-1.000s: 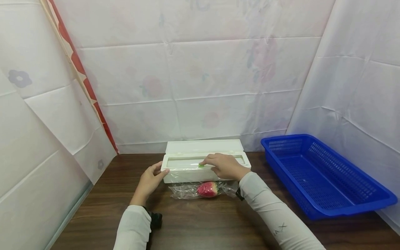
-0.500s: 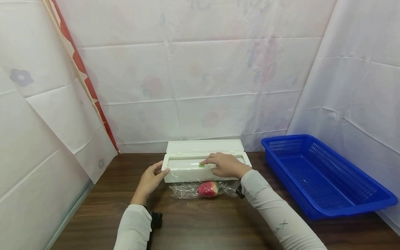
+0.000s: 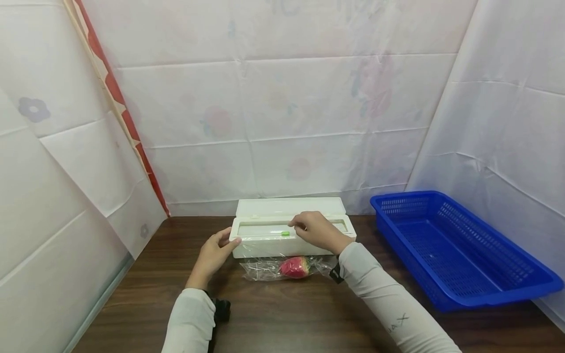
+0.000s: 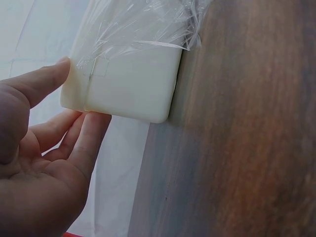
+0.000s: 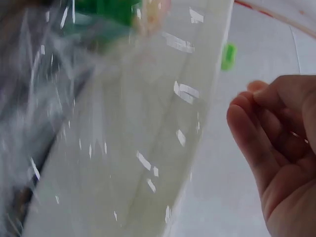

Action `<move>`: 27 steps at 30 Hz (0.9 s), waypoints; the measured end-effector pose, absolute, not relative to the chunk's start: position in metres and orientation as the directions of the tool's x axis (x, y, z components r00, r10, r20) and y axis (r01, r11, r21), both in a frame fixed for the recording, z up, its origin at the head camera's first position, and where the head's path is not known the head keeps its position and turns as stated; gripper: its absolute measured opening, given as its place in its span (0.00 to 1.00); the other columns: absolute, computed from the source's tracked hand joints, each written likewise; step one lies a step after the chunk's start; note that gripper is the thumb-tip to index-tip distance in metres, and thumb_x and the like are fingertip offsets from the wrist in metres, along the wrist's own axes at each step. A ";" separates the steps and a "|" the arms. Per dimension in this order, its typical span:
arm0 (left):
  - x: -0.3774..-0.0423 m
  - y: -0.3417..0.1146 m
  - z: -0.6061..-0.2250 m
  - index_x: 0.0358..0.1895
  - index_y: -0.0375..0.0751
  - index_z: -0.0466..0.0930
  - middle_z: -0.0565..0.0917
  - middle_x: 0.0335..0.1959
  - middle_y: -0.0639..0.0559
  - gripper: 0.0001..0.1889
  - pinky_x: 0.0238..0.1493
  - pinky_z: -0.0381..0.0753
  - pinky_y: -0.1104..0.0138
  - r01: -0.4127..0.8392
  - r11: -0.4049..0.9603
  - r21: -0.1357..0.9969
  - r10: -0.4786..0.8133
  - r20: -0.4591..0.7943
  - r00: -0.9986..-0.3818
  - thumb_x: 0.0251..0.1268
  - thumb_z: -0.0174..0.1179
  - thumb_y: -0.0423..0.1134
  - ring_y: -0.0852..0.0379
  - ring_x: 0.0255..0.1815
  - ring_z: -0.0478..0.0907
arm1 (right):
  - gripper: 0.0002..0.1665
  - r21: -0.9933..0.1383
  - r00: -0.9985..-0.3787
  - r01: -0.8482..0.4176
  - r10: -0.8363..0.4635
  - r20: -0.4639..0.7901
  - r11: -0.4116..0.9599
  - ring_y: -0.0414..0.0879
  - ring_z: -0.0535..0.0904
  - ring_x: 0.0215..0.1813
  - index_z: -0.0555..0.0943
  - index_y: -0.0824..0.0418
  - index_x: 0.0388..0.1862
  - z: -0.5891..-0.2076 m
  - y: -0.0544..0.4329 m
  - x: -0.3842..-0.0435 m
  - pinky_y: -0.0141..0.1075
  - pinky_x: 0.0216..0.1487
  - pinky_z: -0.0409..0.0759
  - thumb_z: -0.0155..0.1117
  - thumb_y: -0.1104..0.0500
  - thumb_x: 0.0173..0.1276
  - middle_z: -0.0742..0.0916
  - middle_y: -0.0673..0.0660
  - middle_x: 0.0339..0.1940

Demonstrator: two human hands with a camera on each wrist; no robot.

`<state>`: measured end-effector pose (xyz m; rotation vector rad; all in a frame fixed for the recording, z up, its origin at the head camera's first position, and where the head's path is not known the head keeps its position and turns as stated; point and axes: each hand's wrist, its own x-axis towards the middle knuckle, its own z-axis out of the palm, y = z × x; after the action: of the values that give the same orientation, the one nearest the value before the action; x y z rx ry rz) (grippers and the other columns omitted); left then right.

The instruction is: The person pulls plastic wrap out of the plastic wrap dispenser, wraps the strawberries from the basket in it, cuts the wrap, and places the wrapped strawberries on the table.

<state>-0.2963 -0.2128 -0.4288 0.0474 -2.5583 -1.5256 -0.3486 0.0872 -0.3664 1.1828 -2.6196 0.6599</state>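
In the head view, a long white box sits on the far part of the brown table, its lid tipped back at the far edge. The left hand has the box's left end in its grip. The right hand is over the right half of the box, its grip drawn together with nothing visible in it. A small green tab sits just to its left, by the near edge of the recess in the top. Clear film runs along the near side of the box and onto the table, with a red fruit in or under it; which, I cannot tell. A blue basket stands to the right, apart from the box. Pale cloth hangs on the left, far and right.

In the left wrist view, the thumb is on the box near its corner and the fingers touch its end. Crumpled film overlies the box further along.

In the right wrist view, the thumb and forefinger tips meet, apart from the tab. Blurred, shiny film covers the side of the box.
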 end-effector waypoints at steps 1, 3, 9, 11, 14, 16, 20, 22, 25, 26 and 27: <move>-0.296 -0.213 -0.429 0.74 0.33 0.64 0.73 0.66 0.33 0.36 0.59 0.75 0.46 0.056 0.480 0.876 -0.110 0.123 -0.986 0.71 0.63 0.51 0.38 0.65 0.73 | 0.13 -0.321 -0.664 -0.747 -0.652 0.365 0.582 0.39 0.76 0.30 0.87 0.63 0.48 -0.369 0.084 -0.348 0.33 0.33 0.76 0.57 0.67 0.73 0.87 0.52 0.36; -0.295 -0.213 -0.428 0.74 0.33 0.64 0.73 0.67 0.33 0.36 0.60 0.75 0.46 0.054 0.480 0.875 -0.110 0.121 -0.986 0.71 0.63 0.51 0.38 0.65 0.72 | 0.11 -0.330 -0.667 -0.745 -0.630 0.397 0.580 0.39 0.79 0.33 0.87 0.63 0.47 -0.373 0.079 -0.346 0.32 0.35 0.79 0.60 0.67 0.71 0.87 0.51 0.35; -0.296 -0.213 -0.428 0.74 0.34 0.64 0.73 0.67 0.34 0.36 0.60 0.75 0.46 0.055 0.482 0.875 -0.111 0.123 -0.986 0.71 0.63 0.51 0.38 0.65 0.72 | 0.08 -0.350 -0.685 -0.726 -0.576 0.446 0.593 0.40 0.82 0.35 0.87 0.62 0.43 -0.389 0.071 -0.349 0.31 0.38 0.81 0.72 0.62 0.66 0.86 0.51 0.34; -0.296 -0.213 -0.428 0.74 0.34 0.64 0.73 0.67 0.34 0.36 0.60 0.75 0.46 0.055 0.480 0.876 -0.111 0.123 -0.986 0.71 0.63 0.51 0.38 0.65 0.72 | 0.10 -0.354 -0.701 -0.710 -0.565 0.435 0.608 0.39 0.82 0.35 0.87 0.61 0.42 -0.392 0.070 -0.350 0.30 0.38 0.81 0.74 0.58 0.65 0.85 0.49 0.33; -0.297 -0.213 -0.429 0.74 0.34 0.65 0.73 0.67 0.34 0.36 0.60 0.75 0.46 0.054 0.479 0.876 -0.113 0.122 -0.986 0.71 0.63 0.51 0.38 0.65 0.72 | 0.12 -0.347 -0.706 -0.705 -0.562 0.432 0.619 0.39 0.80 0.35 0.86 0.60 0.41 -0.394 0.070 -0.350 0.31 0.38 0.80 0.76 0.56 0.63 0.84 0.48 0.32; -0.297 -0.213 -0.429 0.74 0.34 0.65 0.73 0.67 0.34 0.36 0.60 0.75 0.46 0.052 0.480 0.876 -0.115 0.122 -0.986 0.71 0.63 0.51 0.38 0.65 0.72 | 0.13 -0.345 -0.703 -0.708 -0.565 0.433 0.616 0.40 0.80 0.34 0.86 0.60 0.41 -0.393 0.069 -0.349 0.32 0.38 0.80 0.77 0.55 0.62 0.84 0.49 0.31; -0.297 -0.213 -0.429 0.74 0.34 0.65 0.73 0.67 0.34 0.36 0.60 0.75 0.46 0.047 0.487 0.872 -0.116 0.117 -0.986 0.71 0.63 0.51 0.38 0.66 0.72 | 0.12 -0.336 -0.704 -0.706 -0.572 0.420 0.623 0.41 0.80 0.35 0.86 0.61 0.40 -0.391 0.068 -0.347 0.33 0.39 0.80 0.77 0.56 0.61 0.84 0.50 0.32; -0.297 -0.213 -0.429 0.74 0.34 0.65 0.73 0.67 0.34 0.36 0.60 0.75 0.46 0.046 0.486 0.872 -0.114 0.115 -0.987 0.71 0.63 0.51 0.38 0.66 0.72 | 0.11 -0.318 -0.703 -0.706 -0.577 0.415 0.633 0.42 0.82 0.35 0.86 0.60 0.40 -0.390 0.068 -0.345 0.34 0.39 0.81 0.77 0.57 0.62 0.85 0.51 0.32; -0.297 -0.213 -0.429 0.74 0.35 0.65 0.73 0.67 0.34 0.36 0.60 0.75 0.46 0.047 0.485 0.873 -0.111 0.115 -0.987 0.71 0.63 0.52 0.39 0.65 0.72 | 0.09 -0.284 -0.703 -0.704 -0.582 0.408 0.651 0.42 0.82 0.36 0.86 0.59 0.40 -0.389 0.067 -0.343 0.34 0.39 0.81 0.76 0.58 0.63 0.86 0.51 0.33; -0.297 -0.213 -0.429 0.74 0.35 0.65 0.73 0.67 0.35 0.36 0.60 0.75 0.46 0.049 0.483 0.874 -0.110 0.115 -0.987 0.71 0.63 0.52 0.39 0.65 0.72 | 0.09 -0.271 -0.703 -0.702 -0.584 0.405 0.658 0.42 0.82 0.36 0.86 0.59 0.40 -0.388 0.067 -0.342 0.34 0.39 0.81 0.75 0.58 0.64 0.86 0.51 0.34; -0.297 -0.213 -0.429 0.74 0.35 0.65 0.73 0.67 0.35 0.36 0.60 0.75 0.46 0.050 0.481 0.875 -0.109 0.116 -0.987 0.71 0.63 0.52 0.39 0.65 0.72 | 0.08 -0.260 -0.703 -0.702 -0.586 0.403 0.663 0.41 0.82 0.36 0.86 0.58 0.40 -0.388 0.067 -0.342 0.34 0.39 0.81 0.75 0.58 0.64 0.85 0.51 0.34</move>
<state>-0.2971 -0.2131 -0.4290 0.0518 -2.5660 -1.5250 -0.3419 0.0666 -0.3883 1.0316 -2.5958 0.5813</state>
